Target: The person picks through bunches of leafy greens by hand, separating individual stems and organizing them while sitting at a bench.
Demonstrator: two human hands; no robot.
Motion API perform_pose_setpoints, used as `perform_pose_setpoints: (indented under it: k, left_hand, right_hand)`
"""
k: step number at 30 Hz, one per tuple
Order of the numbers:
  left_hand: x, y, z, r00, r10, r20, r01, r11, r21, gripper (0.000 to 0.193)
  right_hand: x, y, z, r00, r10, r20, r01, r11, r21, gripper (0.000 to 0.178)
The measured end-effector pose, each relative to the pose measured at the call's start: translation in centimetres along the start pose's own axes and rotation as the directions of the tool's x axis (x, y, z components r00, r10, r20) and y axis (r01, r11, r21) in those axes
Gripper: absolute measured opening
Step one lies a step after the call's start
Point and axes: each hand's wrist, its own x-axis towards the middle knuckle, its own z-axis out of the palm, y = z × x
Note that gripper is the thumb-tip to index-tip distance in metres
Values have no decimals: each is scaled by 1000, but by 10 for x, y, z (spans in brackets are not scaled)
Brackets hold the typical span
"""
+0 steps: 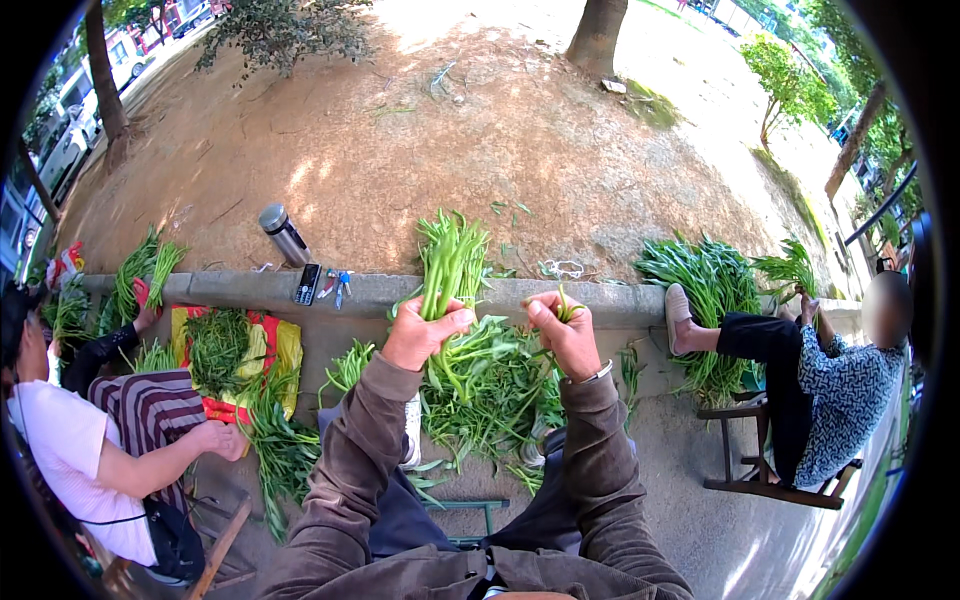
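Observation:
My left hand (425, 335) is closed round a bunch of green leafy-vegetable stems (452, 262), which points up and away from me. To its right, my right hand (570, 335) is pinched shut, with a thin green stem (564, 300) showing at the fingertips. The two hands are apart, at about the same height. Below them a loose heap of leafy greens (490, 405) spreads on the ground between my feet. More greens stick out behind the bunch near the curb, and the hand partly hides their lower part.
A low stone curb (390, 290) crosses ahead, bearing a steel thermos (285, 236), a black mobile phone (308, 284) and keys (341, 287). A seated person (85, 450) is at left by a red-yellow bag (287, 365); another (845, 400) sits at right beside piled greens (700, 275).

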Motion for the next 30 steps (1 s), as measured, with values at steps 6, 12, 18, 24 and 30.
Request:
perform_pose_setpoints:
  k: [6, 12, 18, 24, 30]
  left_hand:
    - [3, -3, -9, 996, 55, -74, -56, 998, -10, 12]
    - [-1, 2, 1, 994, -64, 83, 49, 982, 182, 13]
    - [-2, 4, 9, 972, -69, 226, 43, 992, 114, 25]
    - [0, -4, 6, 965, -120, 235, 63, 969, 239, 24]
    - [0, -3, 6, 951, -127, 283, 80, 982, 172, 27]
  right_hand:
    - [-11, 12, 9, 940, -21, 342, 93, 976, -197, 21]
    - [-8, 14, 25, 947, -239, 215, 288, 929, -233, 34]
    - [-7, 8, 34, 856, -364, 367, 476, 832, -286, 40]
    - [-2, 27, 21, 930, -322, 176, 361, 890, -278, 19]
    - [11, 20, 11, 984, -155, -88, 159, 986, 48, 19]
